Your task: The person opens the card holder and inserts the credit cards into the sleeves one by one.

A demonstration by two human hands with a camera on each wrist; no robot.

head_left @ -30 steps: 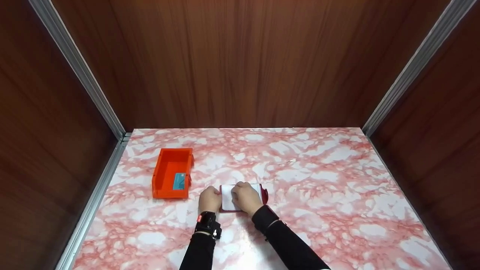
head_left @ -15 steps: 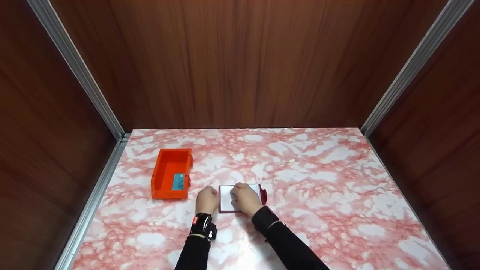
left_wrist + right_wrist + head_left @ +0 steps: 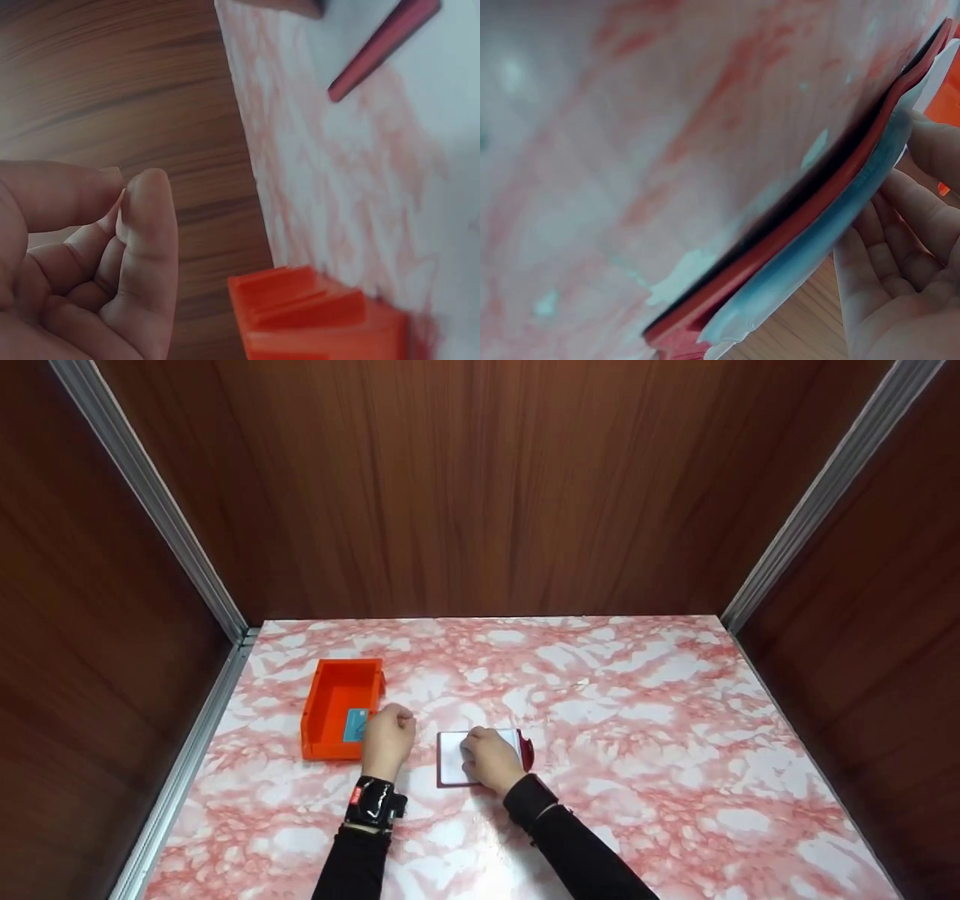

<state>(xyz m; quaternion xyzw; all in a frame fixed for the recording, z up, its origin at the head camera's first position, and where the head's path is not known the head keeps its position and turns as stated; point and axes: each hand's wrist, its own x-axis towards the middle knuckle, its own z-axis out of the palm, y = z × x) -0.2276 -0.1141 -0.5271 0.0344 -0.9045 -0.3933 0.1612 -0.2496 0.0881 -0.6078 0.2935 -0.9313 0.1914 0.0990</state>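
A dark red booklet-like card holder [image 3: 452,769] with whitish clear pages lies in the middle of the table. My right hand [image 3: 491,761] stays over those pages; in the right wrist view its thumb and fingers pinch a bluish plastic sleeve [image 3: 802,259] above the red cover [image 3: 795,214]. My left hand [image 3: 388,742] is beside the right wall of the orange bin [image 3: 330,750], overlapping it in the head view. Its fingers are curled, thumb and index tips nearly meeting, with nothing seen between them [image 3: 90,270]. Inside the bin lies a teal card [image 3: 354,724], partly hidden by that hand.
The table [image 3: 637,697] has a pink and white marbled top. Brown wood-grain panels [image 3: 480,495] enclose it at the back and both sides, with metal rails [image 3: 150,495] at the corners. A dark red flap [image 3: 526,750] sticks out at the holder's right end.
My left hand has left the card holder's left edge and moved left and forward to the bin. The right hand keeps its place on the holder.
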